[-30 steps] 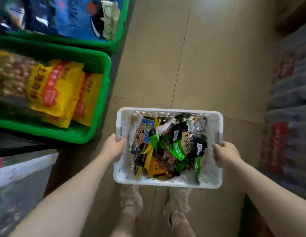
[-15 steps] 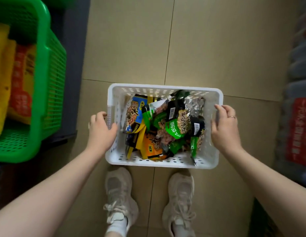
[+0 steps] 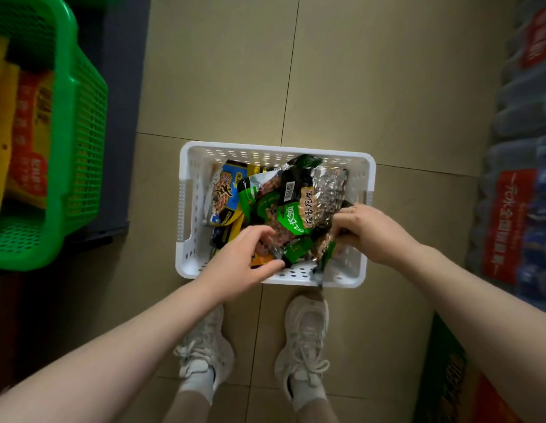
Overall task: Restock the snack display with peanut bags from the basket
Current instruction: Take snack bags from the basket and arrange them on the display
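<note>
White perforated plastic basket (image 3: 186, 215) sits on the tan tiled floor (image 3: 372, 87) just ahead of the person's pale sneakers (image 3: 204, 355), and it is heaped with crinkly foil snack bags, so the restocking looks barely begun. The left hand (image 3: 235, 264) reaches in over the near rim; its fingers (image 3: 259, 236) curl onto the heap and seem to pinch the lower end of a green-and-brown peanut bag (image 3: 293, 215), which lies just beyond the fingertips, between the two hands. The right hand (image 3: 369, 230) has its fingers (image 3: 342, 218) clenched on a second narrow green peanut bag (image 3: 326, 257) that hangs below them toward the near wall of the basket. Blue-and-yellow snack packets (image 3: 226, 196) lie beyond the left fingers, untouched. Well off to the left of those fingers, the green plastic mesh display bin (image 3: 79, 123) holds yellow-and-red bags (image 3: 24, 141) with open floor space showing at its near end. No peanut bag is out of the basket yet. By my judgement, everything is left: lifting the bags out, carrying them across and laying them into the display.
</note>
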`<state>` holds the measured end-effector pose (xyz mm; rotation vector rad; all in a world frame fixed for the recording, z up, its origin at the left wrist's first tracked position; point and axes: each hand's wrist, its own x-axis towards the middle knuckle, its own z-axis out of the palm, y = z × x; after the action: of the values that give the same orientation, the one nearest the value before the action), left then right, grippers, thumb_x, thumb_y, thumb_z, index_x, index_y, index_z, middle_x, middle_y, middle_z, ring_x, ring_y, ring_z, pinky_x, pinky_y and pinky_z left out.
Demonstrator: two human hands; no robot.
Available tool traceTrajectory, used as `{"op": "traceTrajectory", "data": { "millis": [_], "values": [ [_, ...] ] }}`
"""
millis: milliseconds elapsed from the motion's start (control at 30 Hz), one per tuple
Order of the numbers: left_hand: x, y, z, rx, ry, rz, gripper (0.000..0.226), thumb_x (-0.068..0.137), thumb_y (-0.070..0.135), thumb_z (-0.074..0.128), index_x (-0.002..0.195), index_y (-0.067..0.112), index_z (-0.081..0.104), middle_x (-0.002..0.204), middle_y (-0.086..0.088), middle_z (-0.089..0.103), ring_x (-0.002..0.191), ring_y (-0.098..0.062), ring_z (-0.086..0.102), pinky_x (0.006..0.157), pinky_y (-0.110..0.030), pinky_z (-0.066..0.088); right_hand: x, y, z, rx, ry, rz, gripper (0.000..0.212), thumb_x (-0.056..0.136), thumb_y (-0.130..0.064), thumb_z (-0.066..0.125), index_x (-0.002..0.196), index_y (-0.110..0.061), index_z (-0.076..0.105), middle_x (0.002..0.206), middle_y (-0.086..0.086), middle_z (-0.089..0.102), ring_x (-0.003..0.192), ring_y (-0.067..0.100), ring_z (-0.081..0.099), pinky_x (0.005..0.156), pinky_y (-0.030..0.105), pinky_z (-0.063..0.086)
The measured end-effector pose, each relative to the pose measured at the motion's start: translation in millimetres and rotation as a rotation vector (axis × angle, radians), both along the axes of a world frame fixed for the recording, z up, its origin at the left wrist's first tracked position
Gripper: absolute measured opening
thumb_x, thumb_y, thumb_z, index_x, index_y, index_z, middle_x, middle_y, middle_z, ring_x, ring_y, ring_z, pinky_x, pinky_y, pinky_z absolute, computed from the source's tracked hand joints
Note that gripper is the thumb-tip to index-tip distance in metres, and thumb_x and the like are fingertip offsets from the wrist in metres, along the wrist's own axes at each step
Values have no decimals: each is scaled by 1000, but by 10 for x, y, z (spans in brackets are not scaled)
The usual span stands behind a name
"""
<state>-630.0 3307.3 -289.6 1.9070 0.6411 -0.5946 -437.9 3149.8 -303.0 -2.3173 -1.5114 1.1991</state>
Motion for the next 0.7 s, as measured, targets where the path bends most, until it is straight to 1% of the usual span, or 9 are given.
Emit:
{"op": "traceTrajectory", "data": {
  "millis": [67, 133, 233, 300, 367, 433, 533, 600, 700],
  "values": [
    [-98, -36, 55, -140, 79, -67, 86, 66, 53, 72, 138, 34, 29, 140, 14, 38, 124, -4, 41, 105, -29, 37, 27, 57, 309, 43, 203, -201, 4, 81, -7, 66, 82, -4, 64, 79, 6, 67, 73, 17, 62, 70, 31, 50],
    [-168, -50, 141, -211, 79, -47, 103, 49, 66, 71, 138, 47, 21, 141, 27, 26, 131, 3, 26, 110, -26, 27, 44, 154, 611, 32, 449, -334, 4, 82, -6, 66, 83, -2, 64, 76, 7, 67, 68, 8, 61, 68, 22, 51],
    [-221, -6, 247, -167, 1, 45, 85, 46, 70, 70, 121, 61, 31, 131, 41, 25, 128, 19, 18, 110, -23, 23, 57, 305, 859, -29, 721, -357, 10, 85, -8, 62, 78, -15, 63, 72, -8, 66, 70, 3, 62, 68, 19, 54],
    [-208, 29, 328, -206, 1, 189, 69, 53, 49, 81, 108, 66, 42, 124, 39, 40, 120, 22, 33, 100, -16, 34, 20, 402, 907, -63, 901, -468, 16, 86, -7, 59, 76, -20, 63, 73, -8, 68, 73, 6, 66, 65, 19, 54],
    [-220, 49, 361, -190, 10, 254, 53, 61, 28, 84, 94, 55, 54, 97, 35, 62, 96, 19, 53, 79, -8, 40, -91, 511, 881, -67, 1012, -600, 16, 88, -7, 55, 81, -19, 62, 79, -5, 70, 77, 11, 68, 68, 24, 56],
    [-276, 79, 357, -80, 4, 259, 34, 65, 26, 81, 87, 38, 58, 74, 29, 65, 76, 17, 57, 64, -5, 40, -224, 605, 762, -43, 918, -686, 8, 92, -16, 52, 95, -19, 59, 93, -3, 68, 85, 11, 66, 78, 29, 56],
    [-432, 213, 372, 68, 90, 377, 46, 70, 30, 77, 106, 16, 52, 86, 9, 63, 80, -4, 61, 66, -15, 44, -365, 629, 354, -58, 548, -847, 33, 94, -33, 48, 124, -18, 48, 122, -1, 57, 106, 9, 55, 93, 32, 46],
    [-564, 328, 388, 200, 121, 404, 42, 73, 30, 75, 99, 18, 45, 80, 7, 63, 79, -19, 62, 61, -26, 44, -455, 574, 12, -185, 265, -738, 58, 90, -35, 55, 139, -14, 33, 145, 6, 40, 130, 21, 42, 109, 41, 37],
    [-664, 476, 478, 316, 123, 423, 40, 73, 29, 74, 93, 22, 41, 70, 17, 53, 62, -8, 54, 50, -18, 36, -671, 513, -372, -322, 18, -476, 87, 81, -45, 63, 147, -16, 14, 157, 13, 11, 144, 30, 16, 117, 44, 22]
  ]
}}
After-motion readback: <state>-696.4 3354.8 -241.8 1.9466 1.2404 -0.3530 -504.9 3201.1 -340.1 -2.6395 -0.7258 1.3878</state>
